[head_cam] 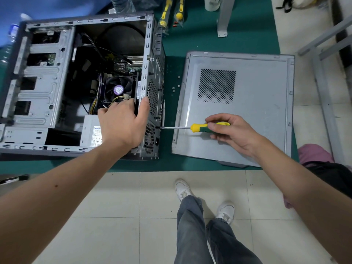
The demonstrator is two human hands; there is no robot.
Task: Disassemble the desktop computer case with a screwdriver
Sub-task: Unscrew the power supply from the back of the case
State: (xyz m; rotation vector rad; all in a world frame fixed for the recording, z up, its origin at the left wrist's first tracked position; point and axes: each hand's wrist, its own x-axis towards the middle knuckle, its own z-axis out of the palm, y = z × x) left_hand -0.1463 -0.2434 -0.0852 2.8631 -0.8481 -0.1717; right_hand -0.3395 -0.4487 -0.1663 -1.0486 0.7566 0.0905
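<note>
— While the right hand (230, 133) pinches the yellow-and-green screwdriver (192, 127), where does its tip sit?

— Against a screw on the rear panel of the open computer case (76, 82), low down beside the perforated power supply (93, 133) grille. The shaft lies level, crossing the gap of green mat (190, 44).

— And the left hand (122, 122)?

— Curled over the case's rear top edge, thumb outside on the mesh, fingers inside near the CPU fan (118, 89) and its yellow wires.

— What crowds the right hand?

— The removed side panel (247, 111) lies flat just under it, bare grey sheet metal with a square of punched vent holes. A few loose screws (176, 85) lie on the mat between panel and case.

— Farther out?

— Two packaged yellow-handled screwdrivers (171, 10) beyond the case, a grey metal leg (224, 18), then pale floor tiles (118, 206) past the mat's near edge.
</note>
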